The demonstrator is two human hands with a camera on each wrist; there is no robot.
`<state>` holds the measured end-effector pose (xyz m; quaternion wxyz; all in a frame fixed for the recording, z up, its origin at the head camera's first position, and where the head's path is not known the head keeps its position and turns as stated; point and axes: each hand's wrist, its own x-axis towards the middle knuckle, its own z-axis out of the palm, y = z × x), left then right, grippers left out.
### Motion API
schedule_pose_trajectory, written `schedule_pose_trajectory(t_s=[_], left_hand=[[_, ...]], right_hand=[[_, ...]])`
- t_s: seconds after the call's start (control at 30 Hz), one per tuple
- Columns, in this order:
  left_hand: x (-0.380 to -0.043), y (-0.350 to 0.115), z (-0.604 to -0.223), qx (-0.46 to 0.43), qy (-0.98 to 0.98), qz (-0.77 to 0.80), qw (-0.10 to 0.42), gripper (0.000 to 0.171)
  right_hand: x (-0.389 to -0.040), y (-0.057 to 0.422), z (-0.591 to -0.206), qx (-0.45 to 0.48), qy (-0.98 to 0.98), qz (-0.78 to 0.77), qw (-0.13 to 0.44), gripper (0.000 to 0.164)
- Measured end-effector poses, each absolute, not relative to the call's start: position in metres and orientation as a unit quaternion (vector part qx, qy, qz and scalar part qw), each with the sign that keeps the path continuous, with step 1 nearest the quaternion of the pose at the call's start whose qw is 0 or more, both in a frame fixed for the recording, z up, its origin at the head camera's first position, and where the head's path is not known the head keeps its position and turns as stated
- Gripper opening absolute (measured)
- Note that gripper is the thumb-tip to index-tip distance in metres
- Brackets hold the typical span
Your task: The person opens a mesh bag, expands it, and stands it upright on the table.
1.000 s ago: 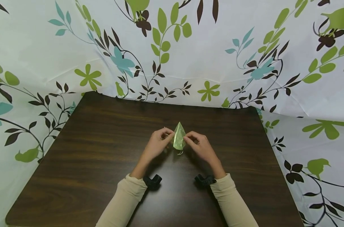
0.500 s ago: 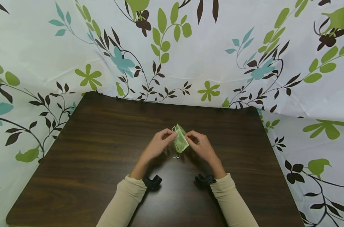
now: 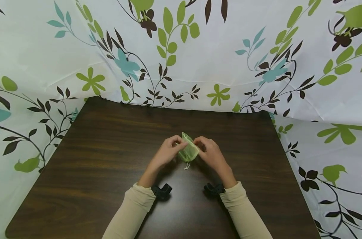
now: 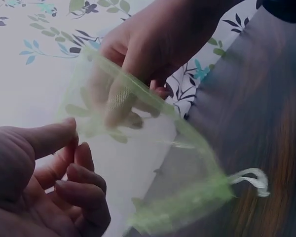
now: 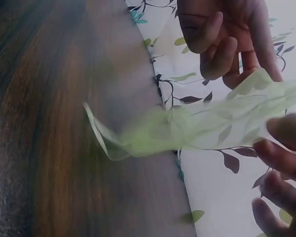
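A sheer light green organza drawstring bag is held up over the table, between both hands. Its pale ribbon dangles from the lower end; in the left wrist view the ribbon forms a loop. My left hand pinches one edge of the bag between thumb and fingertips. On the opposite side, my right hand pinches the fabric. Through the mesh in the left wrist view, fingers of the right hand show; whether they are inside or behind the bag, I cannot tell. Nothing distinct appears inside the bag.
A dark wood-grain table spreads beneath the hands. White cloth printed with leaves, birds and flowers hangs behind it and at both sides. Black wrist mounts sit near the cuffs of the beige sleeves.
The bag has turned from a narrow upright point to a tilted, wider shape, with its ribbon shifting slightly at the bottom. Both hands stay close to where they were, still pinching it.
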<state>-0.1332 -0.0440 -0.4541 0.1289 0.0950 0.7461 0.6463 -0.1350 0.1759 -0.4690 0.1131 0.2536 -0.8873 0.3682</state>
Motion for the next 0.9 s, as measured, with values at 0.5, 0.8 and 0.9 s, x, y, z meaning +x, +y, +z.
schedule_pose_trajectory(t_s=[0.5,0.8,0.9], left_hand=[[-0.136,-0.048,-0.452,0.209,0.793,0.567,0.077,0.008],[-0.135,-0.049,-0.454,0.236,0.79,0.561,0.075,0.006],[-0.135,-0.051,-0.455,0.232,0.789,0.563,0.075,0.007]], right_hand=[[-0.133,0.174,-0.457,0.208,-0.846,0.483,-0.093,0.017],[-0.133,0.171,-0.466,0.232,-0.821,0.514,-0.096,0.013],[-0.133,0.17,-0.466,0.235,-0.819,0.518,-0.075,0.013]])
